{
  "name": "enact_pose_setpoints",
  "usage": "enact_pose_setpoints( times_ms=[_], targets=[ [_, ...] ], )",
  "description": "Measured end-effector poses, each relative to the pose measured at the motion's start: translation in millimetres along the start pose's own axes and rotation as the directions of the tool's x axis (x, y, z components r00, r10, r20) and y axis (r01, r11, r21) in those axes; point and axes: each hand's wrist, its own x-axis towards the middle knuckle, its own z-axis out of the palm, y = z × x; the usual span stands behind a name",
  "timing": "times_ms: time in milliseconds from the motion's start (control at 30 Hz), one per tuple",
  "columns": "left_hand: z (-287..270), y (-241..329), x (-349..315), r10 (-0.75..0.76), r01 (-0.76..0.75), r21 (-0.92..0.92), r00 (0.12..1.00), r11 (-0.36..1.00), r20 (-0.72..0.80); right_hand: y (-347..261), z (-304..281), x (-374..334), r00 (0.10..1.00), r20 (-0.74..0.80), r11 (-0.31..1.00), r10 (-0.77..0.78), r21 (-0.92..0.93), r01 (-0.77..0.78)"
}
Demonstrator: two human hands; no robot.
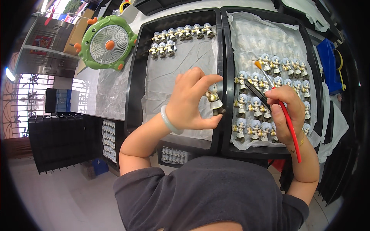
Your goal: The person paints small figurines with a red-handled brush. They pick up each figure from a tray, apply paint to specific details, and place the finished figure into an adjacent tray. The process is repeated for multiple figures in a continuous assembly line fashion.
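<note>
A small painted figurine (pixel 215 98) with pale hair, a white outfit and dark boots is held upright between the thumb and fingers of my left hand (pixel 189 98). That hand is above the paper-lined left tray (pixel 177 73). In my right hand (pixel 285 111) are a red-handled paintbrush (pixel 291 133), its orange bristles pointing up and away, and black tweezers (pixel 256 92) angled toward the figurine. My right hand is over the right tray (pixel 227 57), where several rows of like figurines (pixel 255 106) lie on crinkled tissue. Two short rows of figurines (pixel 179 32) lie at the left tray's far end.
A green animal-shaped fan (pixel 110 44) stands on the table left of the trays. At the far right is a blue bin (pixel 328 63) beside loose white sheets. Lower left, black crates (pixel 65 138) stand near another tray of figurines (pixel 109 140).
</note>
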Motion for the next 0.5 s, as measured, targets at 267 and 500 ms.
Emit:
enact_pose_setpoints(
  times_ms=[267,500],
  targets=[
    [0.4,-3.0,-2.7,-0.017,0.016,0.113,1.000,0.993,0.012,0.4,0.8,-0.4,1.000,0.020,1.000,-0.010,0.008,0.010],
    [7.1,-5.1,-3.6,-0.008,0.007,0.089,1.000,0.996,0.006,-1.9,-0.5,-1.0,0.999,0.033,1.000,-0.012,0.011,0.011]
  ],
)
